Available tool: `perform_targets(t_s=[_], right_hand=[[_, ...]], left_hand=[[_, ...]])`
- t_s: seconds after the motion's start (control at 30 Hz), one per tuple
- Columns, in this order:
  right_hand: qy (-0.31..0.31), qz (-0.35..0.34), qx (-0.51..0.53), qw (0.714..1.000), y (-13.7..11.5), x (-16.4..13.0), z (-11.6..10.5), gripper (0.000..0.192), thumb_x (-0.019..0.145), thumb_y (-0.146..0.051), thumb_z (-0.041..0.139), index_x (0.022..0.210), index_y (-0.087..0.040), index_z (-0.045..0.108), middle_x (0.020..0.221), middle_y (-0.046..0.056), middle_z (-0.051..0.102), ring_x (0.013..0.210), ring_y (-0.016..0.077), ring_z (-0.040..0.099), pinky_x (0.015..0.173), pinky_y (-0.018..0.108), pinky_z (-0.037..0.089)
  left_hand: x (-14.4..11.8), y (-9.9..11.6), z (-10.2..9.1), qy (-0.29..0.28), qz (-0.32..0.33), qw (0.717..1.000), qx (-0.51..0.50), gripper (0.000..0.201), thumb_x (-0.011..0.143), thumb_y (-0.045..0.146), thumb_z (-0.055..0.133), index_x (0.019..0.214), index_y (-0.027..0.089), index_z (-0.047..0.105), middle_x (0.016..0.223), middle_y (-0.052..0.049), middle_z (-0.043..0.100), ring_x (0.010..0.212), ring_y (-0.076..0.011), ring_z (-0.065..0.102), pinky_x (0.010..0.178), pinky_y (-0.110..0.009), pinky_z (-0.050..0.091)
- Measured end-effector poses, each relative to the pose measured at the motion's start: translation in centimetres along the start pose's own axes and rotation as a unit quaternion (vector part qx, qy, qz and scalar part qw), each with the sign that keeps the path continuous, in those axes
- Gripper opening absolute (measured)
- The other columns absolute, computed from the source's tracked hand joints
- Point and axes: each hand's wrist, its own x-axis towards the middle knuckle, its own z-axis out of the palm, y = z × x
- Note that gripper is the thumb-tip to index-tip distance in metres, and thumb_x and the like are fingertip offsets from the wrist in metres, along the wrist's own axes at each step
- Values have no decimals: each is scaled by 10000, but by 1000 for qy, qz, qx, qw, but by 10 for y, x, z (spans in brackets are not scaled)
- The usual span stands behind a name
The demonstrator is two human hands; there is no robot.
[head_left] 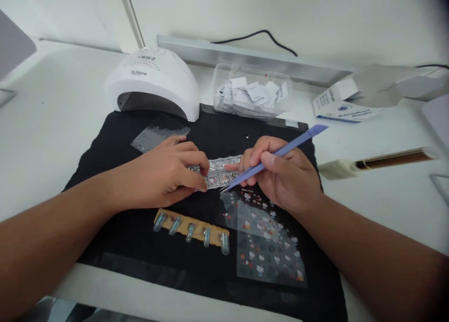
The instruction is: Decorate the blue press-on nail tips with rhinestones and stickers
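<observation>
Between my hands lies a clear compartment case (213,181) filled with small rhinestones. My left hand (178,172) has its fingers curled over the left end of that case, gripping it. In my right hand (277,167) is a pair of purple tweezers (287,146), slanted so the fine metal tips hang by the case's near edge. One finger of this hand touches the case. In front of the case, several blue-green false nails (190,233) are fixed along a tan strip (180,223). Clear sticker sheets (270,261) with small cartoon figures lie below my right hand.
Everything rests on a black mat (140,247) over a white table. Behind stand a white nail lamp (154,81), a clear tub (219,97) of paper packets and an opened white box (336,104). A brush (379,163) lies right; a clear packet (154,132) lies behind my left hand.
</observation>
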Motion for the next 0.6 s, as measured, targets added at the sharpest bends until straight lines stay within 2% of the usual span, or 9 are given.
perform_targets(t_s=[0.13,0.27,0.43,0.5,0.6], right_hand=[[-1,5,0,1000,0,0,-1,221,835,-383,716,724,-207,640,569,-37,605,518,126,584,587,313,539],[-3,0,8,1000,1,-1,-2,207,826,-365,732,734,-202,644,588,-40,615,504,113,580,684,345,571],[2,-18,3,1000,2,-4,-2,207,836,-361,724,734,-198,648,578,-41,619,514,125,593,814,417,578],[1,-35,-4,999,2,-4,-2,217,852,-376,709,745,-199,647,571,-41,609,523,135,604,796,426,582],[2,-49,-6,999,3,-4,-3,214,862,-390,699,772,-202,652,587,-33,603,540,144,621,667,367,578]], left_hand=[[2,-2,0,2,-5,1000,-29,206,894,138,549,914,267,708,1050,-34,628,961,-201,568,1076,-488,297],[2,-6,1,6,-3,998,-57,188,903,153,552,926,257,706,1096,-52,598,969,-203,544,1002,-446,338],[2,-10,4,11,-1,998,-66,118,908,234,595,966,250,696,1144,-69,586,1031,-217,540,1011,-445,335],[2,-11,5,18,-3,998,-56,116,906,240,595,971,241,691,1154,-75,587,1024,-220,547,990,-442,351],[1,-11,6,28,-8,999,-40,119,905,245,580,959,221,684,1138,-80,602,984,-215,559,940,-419,382]])
